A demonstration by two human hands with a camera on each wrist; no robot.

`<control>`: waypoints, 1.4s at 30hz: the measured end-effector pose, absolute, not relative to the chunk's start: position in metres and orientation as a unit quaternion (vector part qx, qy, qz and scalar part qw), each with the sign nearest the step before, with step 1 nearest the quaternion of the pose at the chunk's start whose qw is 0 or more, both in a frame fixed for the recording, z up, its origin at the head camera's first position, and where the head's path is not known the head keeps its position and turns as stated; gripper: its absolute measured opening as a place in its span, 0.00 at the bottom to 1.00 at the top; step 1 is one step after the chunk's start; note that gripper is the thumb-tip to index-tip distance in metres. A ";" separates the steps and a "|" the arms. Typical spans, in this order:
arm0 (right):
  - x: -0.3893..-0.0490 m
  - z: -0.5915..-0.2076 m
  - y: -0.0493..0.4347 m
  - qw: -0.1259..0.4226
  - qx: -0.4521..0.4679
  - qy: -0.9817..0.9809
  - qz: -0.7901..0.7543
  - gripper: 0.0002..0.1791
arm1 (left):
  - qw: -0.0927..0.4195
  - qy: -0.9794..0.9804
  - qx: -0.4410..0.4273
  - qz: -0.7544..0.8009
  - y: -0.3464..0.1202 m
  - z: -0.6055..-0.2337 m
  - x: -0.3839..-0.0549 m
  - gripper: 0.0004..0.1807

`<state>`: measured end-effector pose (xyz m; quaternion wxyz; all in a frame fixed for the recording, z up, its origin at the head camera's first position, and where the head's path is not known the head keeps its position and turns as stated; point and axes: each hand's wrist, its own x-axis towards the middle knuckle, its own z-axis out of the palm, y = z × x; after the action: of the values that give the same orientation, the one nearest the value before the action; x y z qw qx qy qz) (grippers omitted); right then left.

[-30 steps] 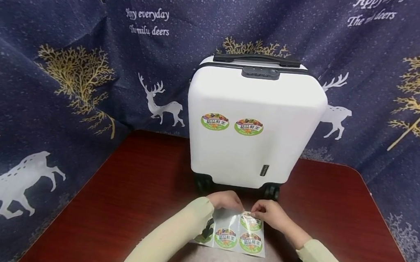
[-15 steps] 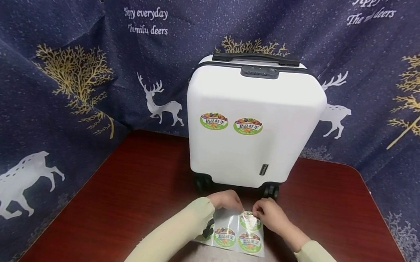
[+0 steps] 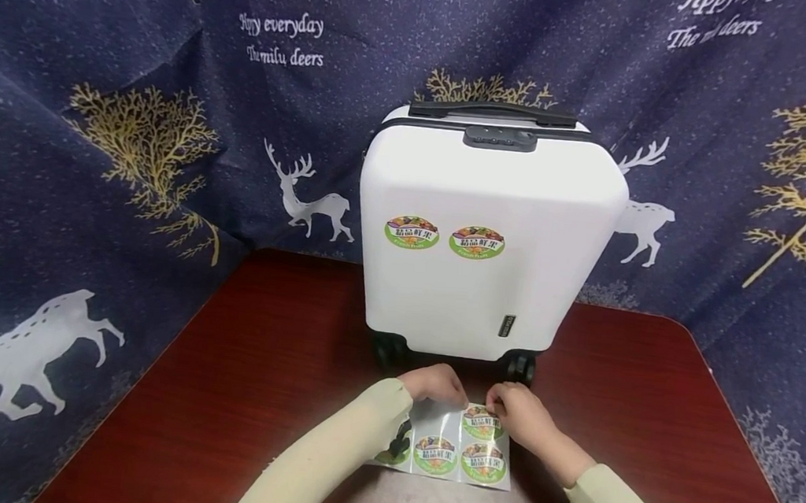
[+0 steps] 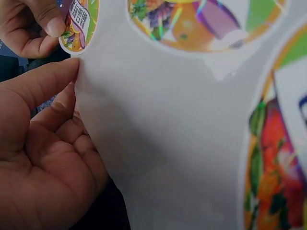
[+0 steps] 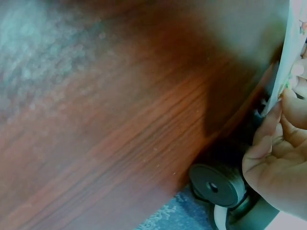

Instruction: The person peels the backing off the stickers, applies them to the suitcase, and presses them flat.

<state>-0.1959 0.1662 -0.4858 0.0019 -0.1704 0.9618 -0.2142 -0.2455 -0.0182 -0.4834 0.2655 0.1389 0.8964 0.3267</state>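
A glossy sticker sheet (image 3: pixel 435 426) with oval fruit stickers lies in front of the suitcase in the head view. At its far edge, my left hand (image 3: pixel 435 384) pinches the backing between thumb and finger, which the left wrist view shows close up. My right hand (image 3: pixel 521 411) pinches the rim of the top-right fruit sticker (image 3: pixel 483 422) at the sheet's far right corner. In the left wrist view, the right thumb (image 4: pixel 53 24) presses on that sticker's edge. The right wrist view shows the sheet edge-on beside the right fingers (image 5: pixel 271 127). Part of the sheet is hidden under my left sleeve.
Behind the hands, a white suitcase (image 3: pixel 484 305) stands on the dark red table (image 3: pixel 282 337). Two matching fruit stickers, a left one (image 3: pixel 411 232) and a right one (image 3: pixel 477 242), are on its front. A blue deer-print cloth (image 3: pixel 300 117) hangs behind.
My right fingertips have shifted slightly to the right at the sheet's far edge, and more of the top-right sticker shows. My left hand has stayed in place.
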 end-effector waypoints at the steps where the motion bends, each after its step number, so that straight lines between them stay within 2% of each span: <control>1: -0.196 -0.486 0.166 0.007 -0.169 0.961 -0.219 0.13 | 0.265 0.897 0.140 0.325 -0.018 -0.483 -0.245 0.09; 19: -0.197 -0.483 0.170 0.072 -0.151 0.937 -0.308 0.07 | 0.268 0.893 0.140 0.332 -0.019 -0.484 -0.243 0.09; 32: -0.194 -0.484 0.169 0.065 -0.135 0.936 -0.319 0.08 | 0.276 0.888 0.132 0.344 -0.018 -0.484 -0.243 0.09; 42: -0.196 -0.488 0.178 0.069 -0.169 0.918 -0.353 0.06 | 0.277 0.894 0.131 0.326 -0.015 -0.484 -0.243 0.07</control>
<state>-0.1957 0.1776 -0.4879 0.0693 -0.1695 0.9177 -0.3527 -0.2425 -0.0146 -0.4836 0.2767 0.1310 0.8943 0.3263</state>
